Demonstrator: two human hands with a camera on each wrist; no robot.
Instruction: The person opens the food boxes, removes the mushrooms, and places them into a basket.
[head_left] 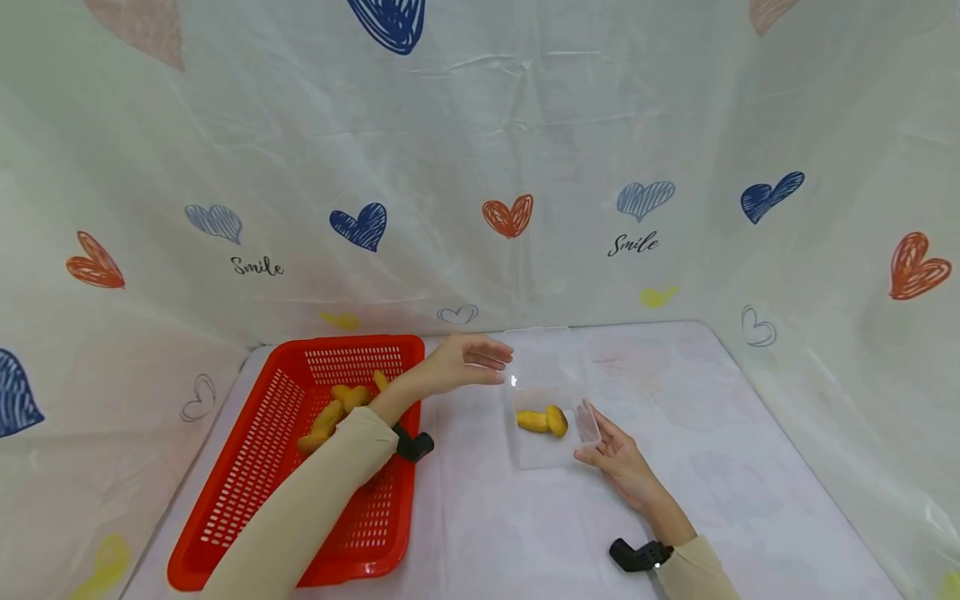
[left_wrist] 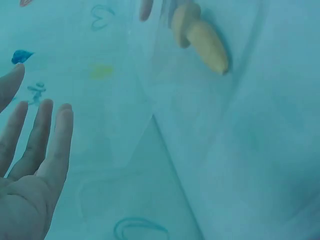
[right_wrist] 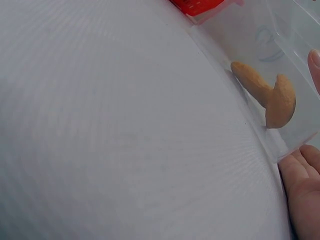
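A clear plastic box point(head_left: 547, 400) was seen standing on the white table point(head_left: 750, 467), just right of the red basket point(head_left: 247, 467), with two yellow pastries point(head_left: 543, 421) lying touching inside it. The left hand point(head_left: 465, 363) was held flat and empty at the box's far left corner, fingers straight, gripping nothing. The right hand point(head_left: 618, 454) was pressed against the near right corner, fingers relaxed rather than curled. More pastries point(head_left: 337, 408) were left in the basket. A likely slip was judged: the light box, only touched at two corners, could be nudged sideways or tipped, and its contents spilled.
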